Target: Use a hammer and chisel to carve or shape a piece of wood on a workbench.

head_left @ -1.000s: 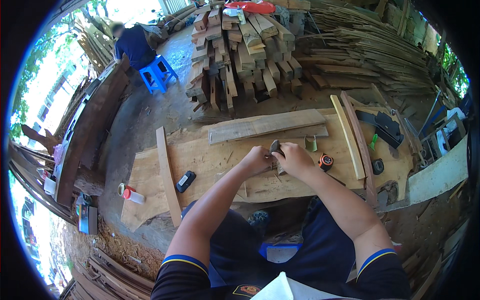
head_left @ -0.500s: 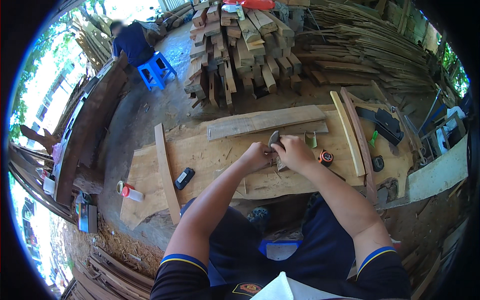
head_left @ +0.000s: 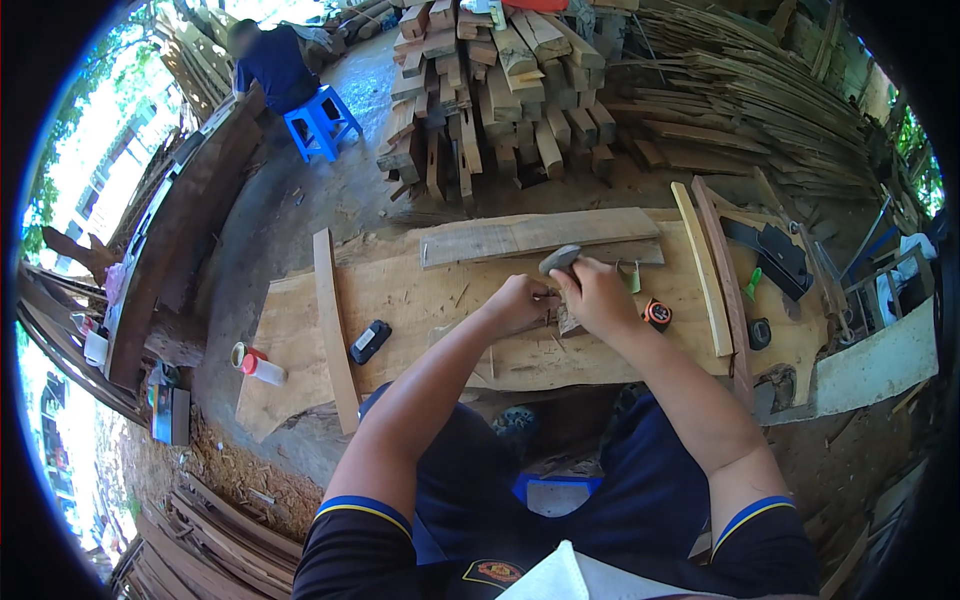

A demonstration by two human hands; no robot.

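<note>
My right hand (head_left: 603,298) is closed round a grey, rounded, stone-like piece (head_left: 560,259), raised just above the thick wooden slab (head_left: 400,285). Its exact kind is unclear. Beside it, my left hand (head_left: 516,306) is closed in a pinch at a small thin thing that I cannot make out. A small wooden block (head_left: 569,321) lies on the slab under my right hand, partly covered by it. Behind both hands a grey-brown board (head_left: 530,237) lies lengthwise. An orange and black tape measure (head_left: 657,314) sits to the right of my right hand.
On the slab lie a narrow plank (head_left: 336,325), a black device (head_left: 371,342), a red-capped bottle (head_left: 263,367), two long strips (head_left: 703,270) and a black case (head_left: 780,258). Stacked timber (head_left: 500,100) stands behind. A person (head_left: 275,65) sits on a blue stool (head_left: 322,125) at far left.
My right hand has lifted a little and turned, so the grey piece now lies flatter and higher, farther from my left hand. The whole view has shifted slightly.
</note>
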